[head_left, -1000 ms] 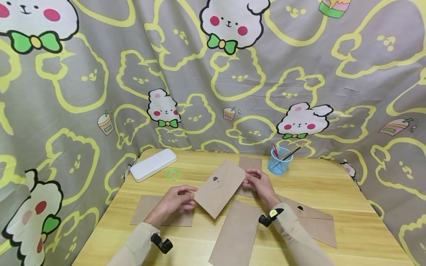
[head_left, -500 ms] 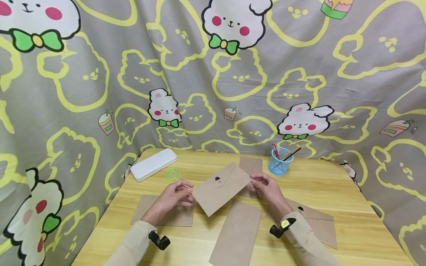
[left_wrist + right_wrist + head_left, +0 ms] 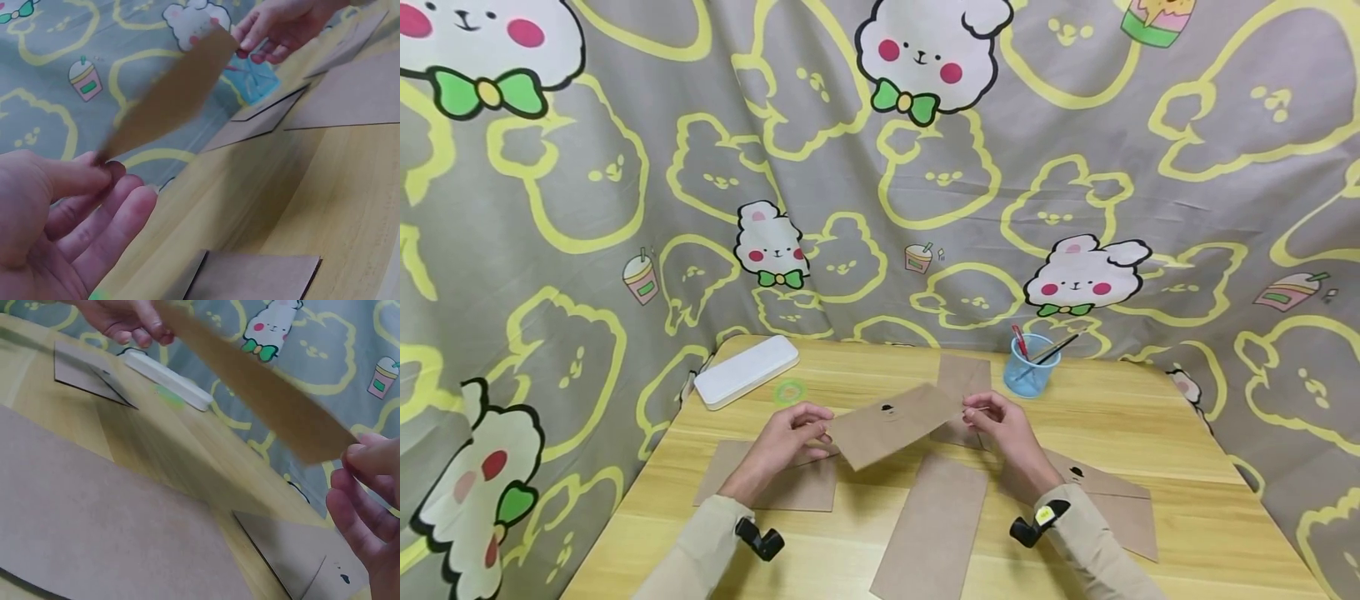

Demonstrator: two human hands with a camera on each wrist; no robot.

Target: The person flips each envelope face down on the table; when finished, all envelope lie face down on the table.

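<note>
A brown kraft envelope with a small black hat print hangs above the table, tilted between both hands. My left hand pinches its left corner between thumb and fingers, the other fingers loose, as the left wrist view shows. At the opposite corner, my right hand pinches it the same way; that grip shows in the right wrist view on the envelope. More envelopes lie about: one under the left hand, one in front, one behind and one partly beneath the right arm.
A white oblong case stands at the back left, beside a green translucent ring. At the back right is a blue mesh pen cup with pens. A patterned curtain hangs behind the wooden table.
The held envelope has turned to a flatter tilt, its front lying more foreshortened in the head view. My right hand has shifted slightly right, my left hand slightly left; both keep their pinch.
</note>
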